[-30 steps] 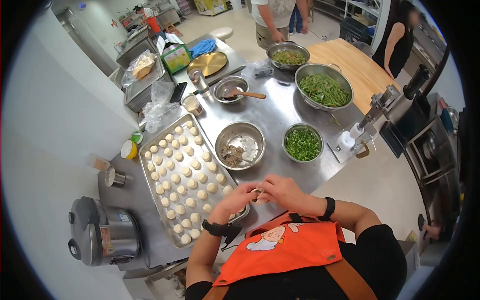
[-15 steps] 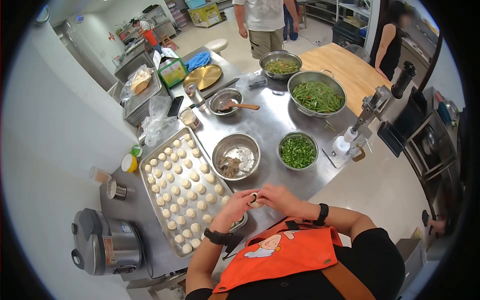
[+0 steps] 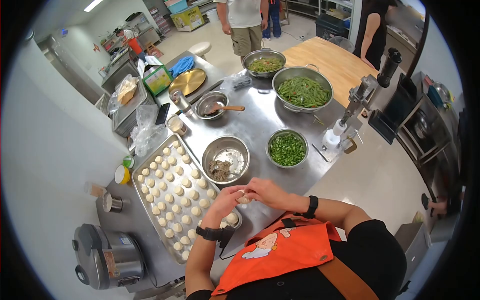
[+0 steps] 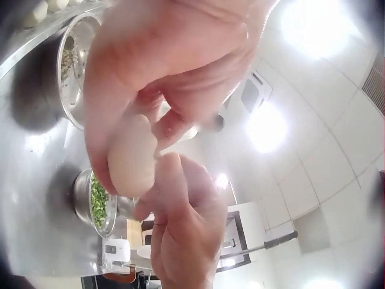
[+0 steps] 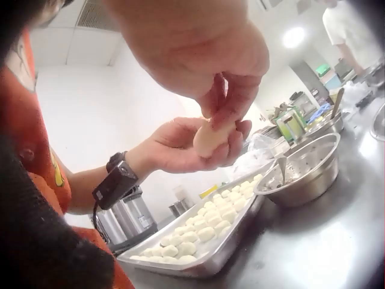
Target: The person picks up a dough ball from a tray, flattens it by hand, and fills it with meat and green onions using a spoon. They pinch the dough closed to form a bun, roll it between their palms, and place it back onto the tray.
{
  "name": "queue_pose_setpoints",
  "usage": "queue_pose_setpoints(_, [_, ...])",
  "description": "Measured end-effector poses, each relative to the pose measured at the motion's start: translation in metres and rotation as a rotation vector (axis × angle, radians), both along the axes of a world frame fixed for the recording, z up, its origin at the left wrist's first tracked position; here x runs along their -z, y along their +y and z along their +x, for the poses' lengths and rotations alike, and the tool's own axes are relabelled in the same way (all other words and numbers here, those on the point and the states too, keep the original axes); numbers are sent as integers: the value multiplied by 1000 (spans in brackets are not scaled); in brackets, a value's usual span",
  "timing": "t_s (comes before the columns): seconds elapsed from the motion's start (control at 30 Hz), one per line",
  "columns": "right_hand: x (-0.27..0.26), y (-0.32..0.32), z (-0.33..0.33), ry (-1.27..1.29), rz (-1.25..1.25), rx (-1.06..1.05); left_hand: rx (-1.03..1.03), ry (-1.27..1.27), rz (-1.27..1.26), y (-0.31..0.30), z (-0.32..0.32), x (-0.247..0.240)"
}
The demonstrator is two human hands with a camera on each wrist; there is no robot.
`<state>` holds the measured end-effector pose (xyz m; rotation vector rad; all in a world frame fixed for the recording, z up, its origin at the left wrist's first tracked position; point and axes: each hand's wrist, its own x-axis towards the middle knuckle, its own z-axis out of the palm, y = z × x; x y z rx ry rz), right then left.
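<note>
A pale piece of dough is held between both hands above the table's near edge. The left hand cups it with curled fingers, as the right wrist view shows of the left hand under the dough. Thumb and fingertips of the right hand pinch the dough's edge; in the left wrist view the right hand meets the rim of the dough. Left of the hands lies a metal tray with rows of dough pieces. Beyond them stands a steel bowl with some filling.
A bowl of chopped greens, a colander of green beans and a press-like device stand to the right. A small bowl with a wooden spoon is farther back. The rice cooker is at left. People stand beyond the table.
Both hands have shifted slightly left in the head view, still holding the dough; its dark opening no longer shows. The surrounding scene has shifted in the head view too.
</note>
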<state>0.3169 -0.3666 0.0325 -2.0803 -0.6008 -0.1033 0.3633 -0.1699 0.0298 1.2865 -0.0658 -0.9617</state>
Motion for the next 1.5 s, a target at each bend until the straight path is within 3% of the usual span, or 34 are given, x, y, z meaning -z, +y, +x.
queue_pose_setpoints(0.07, [-1, -5, -4, 133, 6, -62, 62, -23, 41, 2, -2, 6])
queue_pose_setpoints(0.17, [0, -5, -7, -187, -212, -24, 143, -75, 90, 2, -1, 17])
queue_pose_setpoints(0.23, [-11, -4, -9, -132, -247, -40, 157, -96, 88, 1, 2, 11])
queue_pose_setpoints(0.33, [-13, -4, 4, -167, -180, -42, 21, 4, -29, 1, 11, 17])
queue_pose_setpoints(0.43, [28, 1, 27, -287, -52, 12, -59, 128, -158, -2, 14, -5])
queue_pose_setpoints(0.63, [-14, 5, 8, -193, -266, 114, -15, 26, 38, -2, 15, 6])
queue_pose_setpoints(0.73, [-7, 1, 11, -240, -215, 41, -53, 22, -84, 1, 10, 2])
queue_pose_setpoints(0.8, [-3, 0, 14, -257, -143, 30, -80, 36, -177, 4, 15, 25])
queue_pose_setpoints(0.83, [0, -1, 15, -268, -68, 18, -136, 83, -219, -4, 5, 2])
queue_pose_setpoints(0.9, [-11, 0, 8, -308, -28, 26, -95, 97, -257, -4, 3, 3])
queue_pose_setpoints(0.93, [-2, 2, 5, -190, 39, 12, -152, 75, -277, -10, -8, -14])
queue_pose_setpoints(1.0, [-21, 0, -5, -175, -119, -33, -138, 106, -99, -3, -13, -10])
queue_pose_setpoints(1.13, [-40, 2, -13, -135, -117, 67, -104, 64, -71, -2, -22, 0])
queue_pose_setpoints(1.23, [-23, 1, -13, -162, -249, -15, -159, -24, 9, -10, -34, -28])
queue_pose_setpoints(1.33, [-25, 0, -14, -229, -315, -111, 13, -223, 191, -8, -31, -25])
queue_pose_setpoints(1.43, [-28, 6, -21, -264, -305, -12, 116, -306, 115, -2, -25, -27])
queue_pose_setpoints(1.5, [-36, 7, -18, -244, -273, -4, 7, -275, 112, -1, -21, -35])
